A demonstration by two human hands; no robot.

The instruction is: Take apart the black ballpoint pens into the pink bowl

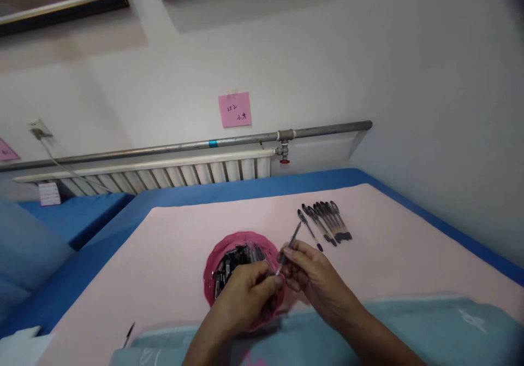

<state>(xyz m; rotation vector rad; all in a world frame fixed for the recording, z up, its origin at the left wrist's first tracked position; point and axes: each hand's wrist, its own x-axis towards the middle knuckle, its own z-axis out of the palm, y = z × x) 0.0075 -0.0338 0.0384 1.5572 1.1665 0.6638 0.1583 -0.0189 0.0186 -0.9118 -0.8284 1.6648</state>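
Big pink sheet (388,257) covers the table. Sitting on it at 6 o'clock is a red bowl (215,262) stuffed with dark pens. The left hand (249,292) hovers over the bowl, fingers curled together and nipping the low end of a single pen (290,246). The right hand (313,278), at 3 o'clock from the bowl, pinches the same pen mid-barrel, which points to 1 o'clock. A neat row of pens (327,224) lies at 2 o'clock from the bowl.
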